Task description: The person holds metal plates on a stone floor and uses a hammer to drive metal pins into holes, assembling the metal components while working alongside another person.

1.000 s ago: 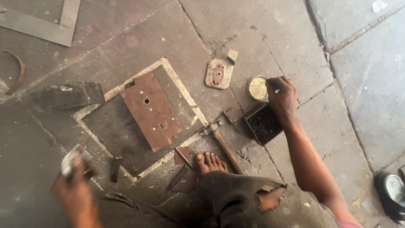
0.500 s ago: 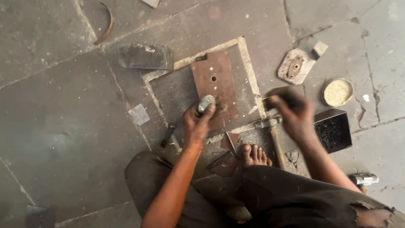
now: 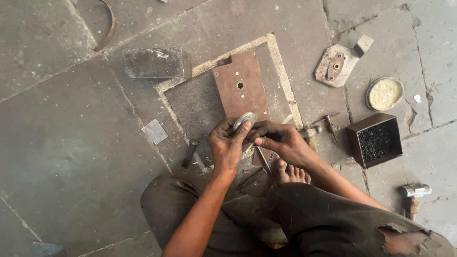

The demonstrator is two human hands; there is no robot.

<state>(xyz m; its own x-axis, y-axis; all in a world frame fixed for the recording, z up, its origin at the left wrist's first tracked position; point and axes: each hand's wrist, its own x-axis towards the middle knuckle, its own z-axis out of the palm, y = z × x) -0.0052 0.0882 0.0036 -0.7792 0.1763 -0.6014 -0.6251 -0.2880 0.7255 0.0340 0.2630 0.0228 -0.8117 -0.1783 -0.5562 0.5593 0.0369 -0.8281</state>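
A grimy stone-slab floor (image 3: pixel 71 143) serves as the workbench. The left hand (image 3: pixel 227 145) pinches a small round metal disc (image 3: pixel 243 119) upright between thumb and fingertips, just above the near end of a rusty drilled plate (image 3: pixel 240 85). The right hand (image 3: pixel 281 139) closes its fingertips on something tiny beside the disc; what it is cannot be told, so the fitting looks unfinished. To the right, a dark square box (image 3: pixel 376 140) holds small black pieces, and a round tin (image 3: pixel 384 93) holds pale powder.
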